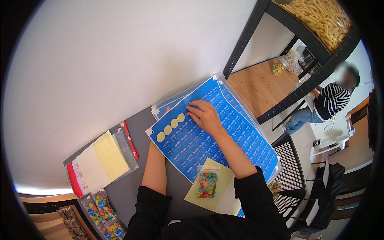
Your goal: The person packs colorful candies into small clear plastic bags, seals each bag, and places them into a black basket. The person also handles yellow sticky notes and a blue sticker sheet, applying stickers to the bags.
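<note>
A large sheet of round blue stickers lies at a slant before me, with several stickers gone from one edge, leaving pale yellow circles. My left hand is beneath this sheet, supporting it; only a fingertip shows past the far edge. Above the sheet my right hand has its thumb and fingers bent close together by the stickers beside the bare circles. Whether a sticker is between its fingertips is too small to tell. Nearer my body, a zip bag of colourful candy rests on yellow backing paper.
More sticker sheets lie underneath. On the grey table are a red pen or cutter, yellow-and-white paper and labelled candy bags. A black rack and perforated black basket stand right; a person sits beyond.
</note>
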Demonstrator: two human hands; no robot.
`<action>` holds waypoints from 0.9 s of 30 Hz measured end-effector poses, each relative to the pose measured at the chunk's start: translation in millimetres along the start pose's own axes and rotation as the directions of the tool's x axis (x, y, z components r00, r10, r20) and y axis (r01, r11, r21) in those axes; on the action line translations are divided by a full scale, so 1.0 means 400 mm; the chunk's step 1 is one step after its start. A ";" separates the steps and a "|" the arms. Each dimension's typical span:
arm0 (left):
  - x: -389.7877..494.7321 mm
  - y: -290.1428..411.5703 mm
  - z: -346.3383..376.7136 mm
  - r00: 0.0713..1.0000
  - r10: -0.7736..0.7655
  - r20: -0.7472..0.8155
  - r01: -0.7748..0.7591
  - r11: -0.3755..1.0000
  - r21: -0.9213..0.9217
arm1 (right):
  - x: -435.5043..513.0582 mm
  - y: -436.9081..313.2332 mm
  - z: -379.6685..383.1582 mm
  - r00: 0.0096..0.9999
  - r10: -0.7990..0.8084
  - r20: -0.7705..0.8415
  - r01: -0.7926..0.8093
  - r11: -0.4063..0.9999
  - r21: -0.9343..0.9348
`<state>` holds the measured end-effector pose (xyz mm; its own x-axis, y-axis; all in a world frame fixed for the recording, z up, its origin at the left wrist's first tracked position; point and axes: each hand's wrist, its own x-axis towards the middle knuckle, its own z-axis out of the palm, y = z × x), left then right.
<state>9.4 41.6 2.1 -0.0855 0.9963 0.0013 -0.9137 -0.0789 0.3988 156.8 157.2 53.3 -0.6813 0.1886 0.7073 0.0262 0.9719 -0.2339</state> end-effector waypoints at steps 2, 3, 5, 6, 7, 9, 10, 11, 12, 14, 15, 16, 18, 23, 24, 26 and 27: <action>0.000 -0.001 -0.002 1.000 -0.003 0.004 0.003 1.000 -0.005 | 0.003 -0.004 0.000 1.000 -0.006 0.003 0.006 1.000 0.004; -0.001 -0.001 -0.002 1.000 -0.007 0.006 0.007 1.000 -0.008 | 0.002 -0.006 0.000 1.000 -0.005 0.003 0.005 1.000 0.004; 0.002 -0.005 -0.002 1.000 -0.010 0.010 0.010 1.000 -0.010 | 0.001 -0.006 0.000 1.000 -0.002 0.003 0.002 1.000 0.007; 0.000 -0.005 -0.001 1.000 -0.010 0.012 0.010 1.000 -0.009 | 0.002 -0.007 0.000 1.000 0.000 0.003 0.000 1.000 0.011; 0.001 -0.007 0.000 1.000 -0.012 0.015 0.012 1.000 -0.010 | 0.003 -0.007 -0.001 1.000 0.001 0.003 -0.001 1.000 0.014; 0.002 -0.010 0.002 1.000 -0.014 0.018 0.014 1.000 -0.013 | 0.002 -0.009 0.001 1.000 -0.004 0.000 0.004 1.000 0.007; 0.002 -0.012 0.003 1.000 -0.014 0.019 0.014 1.000 -0.016 | 0.002 -0.010 0.002 1.000 -0.007 -0.001 0.007 1.000 0.003; 0.002 -0.013 0.004 1.000 -0.014 0.022 0.014 1.000 -0.018 | 0.001 -0.012 0.001 1.000 0.002 0.004 -0.002 1.000 0.009; 0.001 -0.012 0.004 1.000 -0.013 0.022 0.014 1.000 -0.020 | 0.001 -0.014 0.001 1.000 0.009 0.008 -0.010 1.000 0.015; 0.000 -0.014 0.005 1.000 -0.014 0.025 0.014 1.000 -0.022 | 0.001 -0.015 0.002 1.000 0.022 0.007 -0.022 0.999 0.036; 0.000 -0.014 0.006 1.000 -0.012 0.026 0.013 1.000 -0.020 | -0.002 -0.012 0.004 1.000 0.028 0.002 -0.028 0.998 0.049; 0.001 -0.012 0.006 1.000 -0.010 0.027 0.010 1.000 -0.020 | -0.004 -0.009 0.006 0.999 0.034 -0.003 -0.034 0.997 0.062; 0.000 -0.011 0.007 0.999 -0.010 0.032 0.011 1.000 -0.021 | -0.006 -0.002 0.010 0.998 0.059 -0.001 -0.058 0.995 0.083; 0.000 -0.010 0.006 0.999 -0.009 0.036 0.010 1.000 -0.025 | -0.009 0.004 0.011 0.999 0.036 -0.002 -0.036 0.996 0.080; 0.000 -0.009 0.006 0.999 -0.008 0.036 0.009 1.000 -0.024 | -0.009 0.003 0.011 1.000 0.030 -0.009 -0.029 0.997 0.073; -0.001 -0.008 0.007 0.999 -0.006 0.039 0.008 1.000 -0.026 | -0.007 0.000 0.010 1.000 0.014 -0.019 -0.013 0.998 0.058; 0.000 -0.007 0.008 0.999 -0.002 0.039 0.003 1.000 -0.025 | -0.007 -0.002 0.010 1.000 0.004 -0.022 -0.003 0.999 0.049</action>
<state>13.2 41.8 3.8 -0.0681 0.9970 0.0367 -0.9237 -0.0769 0.3754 156.0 155.4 48.8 -0.6648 0.1955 0.7210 -0.0081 0.9632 -0.2686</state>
